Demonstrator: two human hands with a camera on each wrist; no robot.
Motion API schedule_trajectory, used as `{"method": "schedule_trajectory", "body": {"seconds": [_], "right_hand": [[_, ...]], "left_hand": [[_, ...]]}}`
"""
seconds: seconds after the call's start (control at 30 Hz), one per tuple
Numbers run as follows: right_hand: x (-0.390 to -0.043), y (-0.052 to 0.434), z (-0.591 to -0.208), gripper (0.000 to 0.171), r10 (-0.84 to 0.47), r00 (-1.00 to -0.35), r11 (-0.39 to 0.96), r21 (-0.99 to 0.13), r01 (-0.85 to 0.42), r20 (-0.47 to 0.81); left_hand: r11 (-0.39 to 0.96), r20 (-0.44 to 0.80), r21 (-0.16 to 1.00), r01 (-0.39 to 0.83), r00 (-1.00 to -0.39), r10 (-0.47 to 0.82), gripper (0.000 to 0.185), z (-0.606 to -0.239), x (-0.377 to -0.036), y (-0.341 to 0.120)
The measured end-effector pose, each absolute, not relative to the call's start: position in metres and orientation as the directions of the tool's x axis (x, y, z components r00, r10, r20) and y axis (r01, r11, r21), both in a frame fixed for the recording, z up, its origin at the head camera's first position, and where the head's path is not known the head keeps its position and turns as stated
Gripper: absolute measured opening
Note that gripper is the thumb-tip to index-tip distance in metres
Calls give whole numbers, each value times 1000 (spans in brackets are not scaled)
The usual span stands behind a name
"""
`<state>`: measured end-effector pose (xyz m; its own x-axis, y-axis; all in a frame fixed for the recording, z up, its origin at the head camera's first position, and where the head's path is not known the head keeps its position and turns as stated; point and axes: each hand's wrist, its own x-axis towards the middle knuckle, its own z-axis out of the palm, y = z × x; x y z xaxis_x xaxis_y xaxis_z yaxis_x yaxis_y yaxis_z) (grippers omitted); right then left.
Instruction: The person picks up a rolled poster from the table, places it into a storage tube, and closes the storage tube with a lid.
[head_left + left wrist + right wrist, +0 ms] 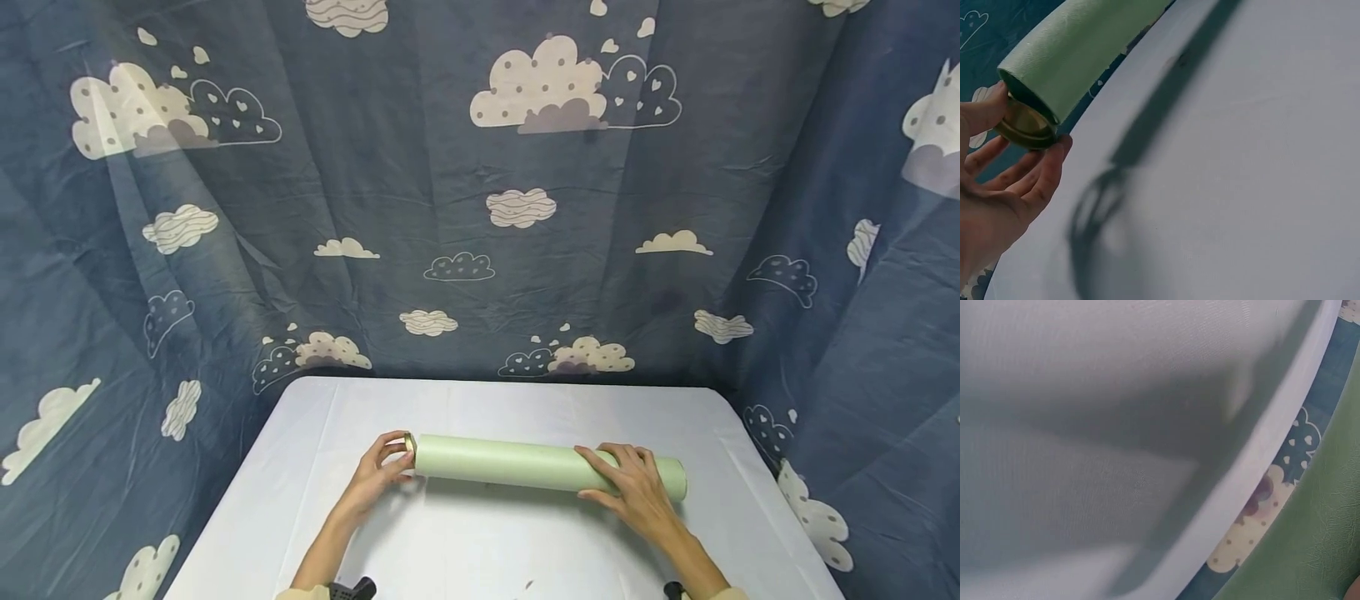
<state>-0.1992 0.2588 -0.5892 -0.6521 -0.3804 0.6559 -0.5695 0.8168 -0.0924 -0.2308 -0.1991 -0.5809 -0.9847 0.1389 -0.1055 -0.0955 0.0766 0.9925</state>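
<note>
A long pale green tube (495, 461) is held level above the table, its shadow falling on the white surface. At its left end is a round gold-coloured cap (1027, 124), tilted against the tube's dark open mouth. My left hand (377, 473) pinches this cap between thumb and fingertips. Near the tube's right end, my right hand (633, 487) grips it from above, fingers over the far side and thumb on the near side. In the right wrist view only a sliver of that hand shows, beside the green tube wall (1304, 537).
A white table (360, 408) with rounded corners lies beneath. Blue cloth (405, 167) printed with clouds hangs behind it and along both sides. A small dark speck (528, 584) lies near the table's front.
</note>
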Motion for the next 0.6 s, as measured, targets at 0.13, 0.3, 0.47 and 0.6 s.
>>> {"method": "schedule_trajectory", "body": {"seconds": [0.13, 0.3, 0.47, 0.6], "right_hand": [[-200, 259, -590, 74, -388, -641, 811, -85, -578, 663], [-200, 259, -589, 69, -393, -627, 801, -84, -592, 672], [-202, 259, -588, 69, -398, -623, 796, -84, -599, 674], [-200, 260, -589, 69, -405, -633, 793, -91, -602, 660]], "left_hand": [[95, -90, 993, -73, -977, 195, 56, -581, -231, -201], [83, -57, 996, -35, -961, 272, 58, -579, -232, -205], [90, -46, 996, -18, -948, 315, 60, -578, -233, -206], [106, -66, 994, -32, -941, 331, 60, -579, -230, -209]]}}
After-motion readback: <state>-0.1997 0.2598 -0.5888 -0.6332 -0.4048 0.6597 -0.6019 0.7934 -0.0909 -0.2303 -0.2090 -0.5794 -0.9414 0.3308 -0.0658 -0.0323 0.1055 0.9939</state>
